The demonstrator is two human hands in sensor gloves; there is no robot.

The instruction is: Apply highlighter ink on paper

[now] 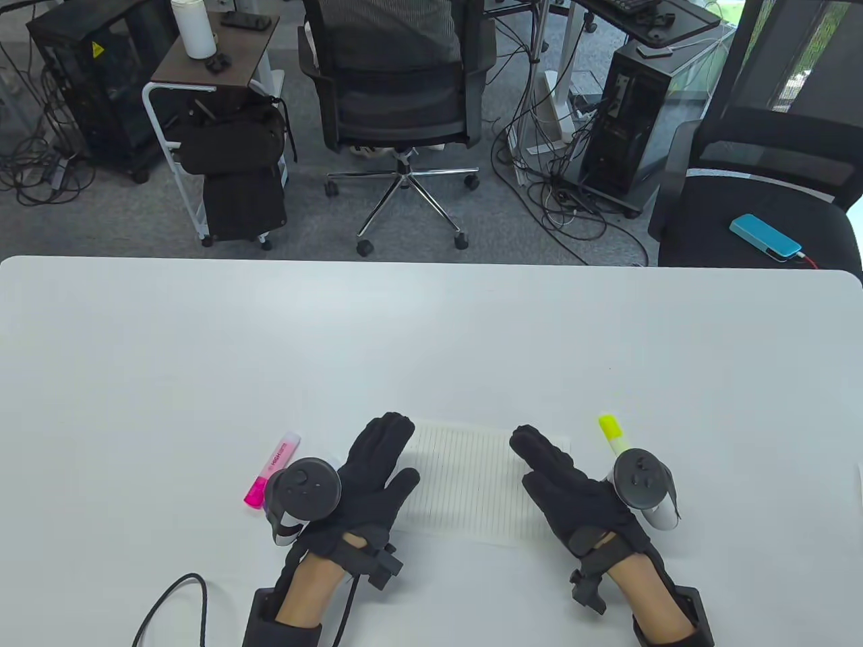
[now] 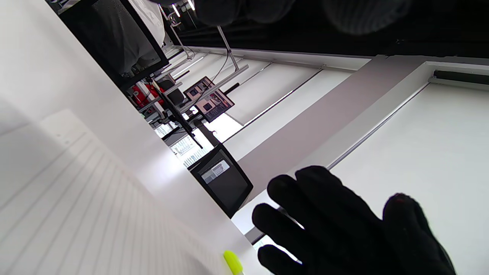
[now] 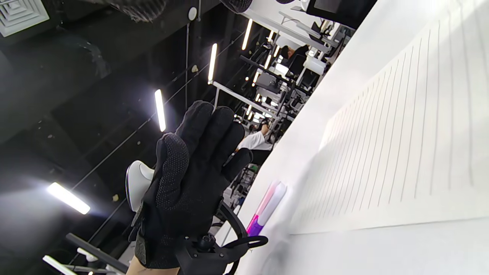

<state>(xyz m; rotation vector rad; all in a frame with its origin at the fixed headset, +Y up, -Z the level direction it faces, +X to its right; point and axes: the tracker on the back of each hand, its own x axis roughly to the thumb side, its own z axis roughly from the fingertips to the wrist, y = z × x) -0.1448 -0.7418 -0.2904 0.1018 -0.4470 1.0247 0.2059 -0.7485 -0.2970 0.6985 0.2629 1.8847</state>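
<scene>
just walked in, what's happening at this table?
Highlighting hasn't started. A lined paper sheet lies on the white table, with no ink marks visible. The left hand and right hand are open over its two side edges, holding nothing. A pink highlighter lies left of the sheet and a yellow highlighter to its right, both untouched.

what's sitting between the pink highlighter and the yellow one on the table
In the table view, the lined paper lies between the pink highlighter and the yellow highlighter, with the left hand and right hand raised edge-on at either side of it.
</scene>
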